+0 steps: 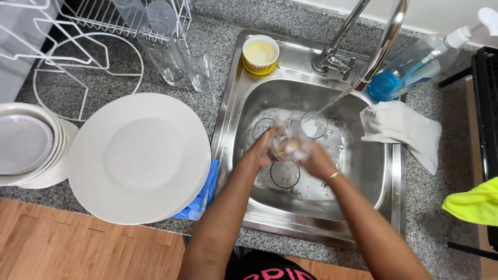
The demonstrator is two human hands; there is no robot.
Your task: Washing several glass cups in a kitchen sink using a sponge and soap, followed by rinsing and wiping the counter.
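Observation:
Over the steel sink (377, 171), my left hand (261, 149) and my right hand (315, 159) both grip a clear drinking glass (288, 141). Something yellowish shows inside the glass near my fingers. Water runs from the curved tap (383, 46) toward the glass. Three more clear glasses stand in the basin: one (314, 124) behind my hands, one (261, 127) at the left, one (284, 174) under my wrists.
A yellow tub of dish paste (260, 54) sits on the sink's back rim. A blue soap bottle (410, 67) and a white cloth (400, 130) lie right of the tap. Two glasses (181, 57), stacked white plates (139, 155), bowls (26, 145) and a wire rack (88, 31) fill the left counter.

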